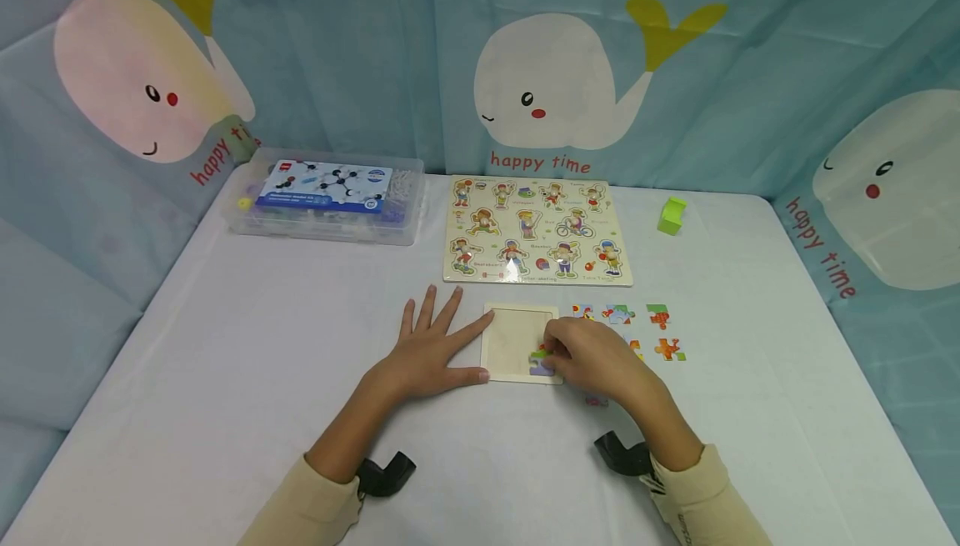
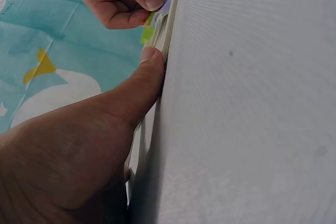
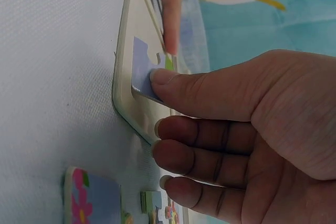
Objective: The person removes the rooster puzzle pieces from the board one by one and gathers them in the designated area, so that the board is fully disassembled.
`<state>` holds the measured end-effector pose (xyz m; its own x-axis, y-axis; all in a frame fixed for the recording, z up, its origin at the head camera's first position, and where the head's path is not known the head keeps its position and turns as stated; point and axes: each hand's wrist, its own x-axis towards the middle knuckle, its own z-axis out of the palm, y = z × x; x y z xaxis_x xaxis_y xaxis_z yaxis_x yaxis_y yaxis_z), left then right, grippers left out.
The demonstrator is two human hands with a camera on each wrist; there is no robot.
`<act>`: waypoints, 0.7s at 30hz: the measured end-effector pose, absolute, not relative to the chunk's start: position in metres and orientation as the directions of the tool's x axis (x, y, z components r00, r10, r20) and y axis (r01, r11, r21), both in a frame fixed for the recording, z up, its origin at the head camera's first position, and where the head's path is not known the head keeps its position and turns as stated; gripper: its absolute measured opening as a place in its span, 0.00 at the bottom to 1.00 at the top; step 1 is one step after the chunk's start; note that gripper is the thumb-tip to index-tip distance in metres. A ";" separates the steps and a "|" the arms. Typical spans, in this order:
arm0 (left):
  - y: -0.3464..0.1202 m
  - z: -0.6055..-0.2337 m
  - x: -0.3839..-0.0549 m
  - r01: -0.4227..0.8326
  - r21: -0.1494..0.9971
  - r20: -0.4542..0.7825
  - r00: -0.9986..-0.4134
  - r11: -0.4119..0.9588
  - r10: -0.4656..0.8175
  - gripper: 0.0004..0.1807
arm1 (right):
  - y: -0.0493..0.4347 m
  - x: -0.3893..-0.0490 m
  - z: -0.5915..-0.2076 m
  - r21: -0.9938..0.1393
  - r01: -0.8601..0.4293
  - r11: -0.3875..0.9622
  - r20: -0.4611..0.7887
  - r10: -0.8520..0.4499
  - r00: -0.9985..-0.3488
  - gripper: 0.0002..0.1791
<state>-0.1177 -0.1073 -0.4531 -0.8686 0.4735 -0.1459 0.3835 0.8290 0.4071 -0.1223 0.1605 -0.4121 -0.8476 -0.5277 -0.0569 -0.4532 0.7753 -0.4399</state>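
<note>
A square wooden puzzle tray (image 1: pixel 510 333) lies on the table between the hands. The left hand (image 1: pixel 426 363) is flat with fingers spread, its thumb and index fingertips touching the tray's left edge. At the lower right corner of the tray, the right hand (image 1: pixel 600 356) pinches a purple and green puzzle piece (image 1: pixel 538 365). In the right wrist view the thumb presses on the purple face of this piece (image 3: pixel 142 66); the index finger is hidden, and the other fingers curl beside it. Several loose puzzle pieces (image 1: pixel 667 350) lie right of the tray, some partly hidden by the right hand.
Behind the tray lies a wooden board (image 1: pixel 506 233) with sports figures. A clear plastic case (image 1: pixel 322 225) with a molecule-model label stands at back left. A green block (image 1: pixel 672 216) is at back right. One flowered piece (image 3: pixel 94 198) lies near the right wrist.
</note>
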 end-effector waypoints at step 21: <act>-0.105 -0.449 -0.116 0.368 0.407 -0.155 -0.874 0.836 0.460 0.47 | 0.161 -0.123 -0.412 -0.443 -0.461 0.769 -0.023 -0.524 -0.852 0.10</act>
